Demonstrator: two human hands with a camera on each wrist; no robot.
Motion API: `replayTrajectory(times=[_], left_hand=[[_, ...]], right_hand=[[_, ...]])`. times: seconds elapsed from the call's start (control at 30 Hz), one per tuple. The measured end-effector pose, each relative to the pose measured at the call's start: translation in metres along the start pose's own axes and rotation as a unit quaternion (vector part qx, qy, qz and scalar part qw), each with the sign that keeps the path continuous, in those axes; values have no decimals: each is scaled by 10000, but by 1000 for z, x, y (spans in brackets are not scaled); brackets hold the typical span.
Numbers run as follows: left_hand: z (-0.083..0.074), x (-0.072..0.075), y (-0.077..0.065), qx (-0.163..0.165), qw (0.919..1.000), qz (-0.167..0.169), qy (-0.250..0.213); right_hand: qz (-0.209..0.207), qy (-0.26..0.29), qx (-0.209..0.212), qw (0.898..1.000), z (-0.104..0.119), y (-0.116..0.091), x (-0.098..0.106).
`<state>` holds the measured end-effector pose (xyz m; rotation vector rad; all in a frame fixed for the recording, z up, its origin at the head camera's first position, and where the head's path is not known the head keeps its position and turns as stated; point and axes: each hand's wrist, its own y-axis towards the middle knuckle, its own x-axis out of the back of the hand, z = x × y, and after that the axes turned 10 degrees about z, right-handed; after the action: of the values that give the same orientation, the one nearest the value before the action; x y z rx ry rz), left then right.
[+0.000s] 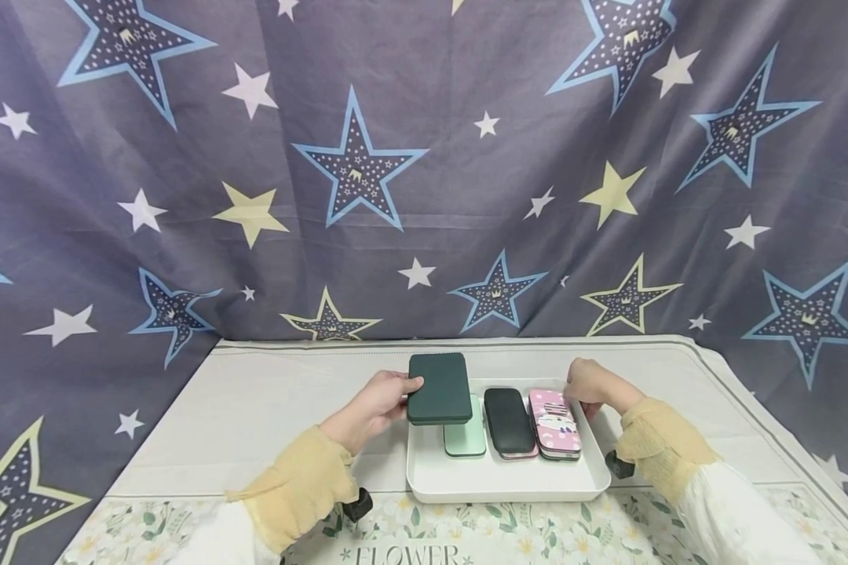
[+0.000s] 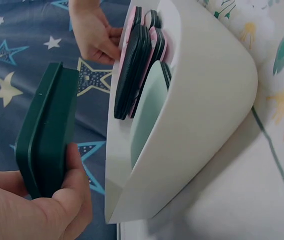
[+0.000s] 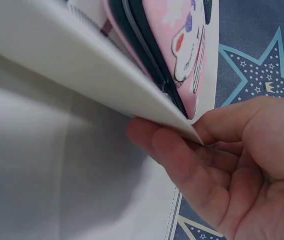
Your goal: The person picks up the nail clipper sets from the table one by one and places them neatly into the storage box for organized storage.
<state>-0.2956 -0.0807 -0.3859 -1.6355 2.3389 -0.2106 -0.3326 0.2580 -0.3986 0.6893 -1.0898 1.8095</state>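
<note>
My left hand (image 1: pixel 373 410) grips a flat dark green rectangular case (image 1: pixel 438 386) by its left side, thumb on top. The case is held over the left part of a white tray (image 1: pixel 509 488) and overlaps a mint-green case (image 1: pixel 466 433) in the head view. Seen from the left wrist, its lid seam runs along the side. At the tray's back right corner my right hand (image 1: pixel 593 384) pinches the rim between thumb and fingers. Close to that hand lies a pink patterned zip case (image 1: pixel 555 422), stacked on another case. A black textured case (image 1: pixel 507 420) lies left of it, over something pink.
A white cloth (image 1: pixel 275 408) covers the table, with a floral mat (image 1: pixel 410 522) lettered "FLOWER" along the front. Behind the table hangs a grey-blue curtain (image 1: pixel 424 196) with stars. Raised walls surround the cases in the tray.
</note>
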Motion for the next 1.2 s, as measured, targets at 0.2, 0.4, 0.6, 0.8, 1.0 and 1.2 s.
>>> replayTrajectory(times=[0.2,0.4,0.6,0.8,1.0,1.2], left_hand=[[7,-8,1,169,9989,157,418],[12,-15,1,249,9964,307,757],[15,-23,3,316,9939,329,1000],[23,-28,7,318,9918,225,1213],[29,-31,10,368,9913,150,1255],[32,-35,9,407,9909,31,1283]], right_hand=[[14,22,-21,10000,0,1,0],[4,-10,-35,10000,0,1,0],[16,-66,-64,10000,2,-1,1],[43,-130,-73,9999,3,-2,0],[31,-122,-51,9999,3,-3,0],[8,-116,-29,9999,2,-2,-1]])
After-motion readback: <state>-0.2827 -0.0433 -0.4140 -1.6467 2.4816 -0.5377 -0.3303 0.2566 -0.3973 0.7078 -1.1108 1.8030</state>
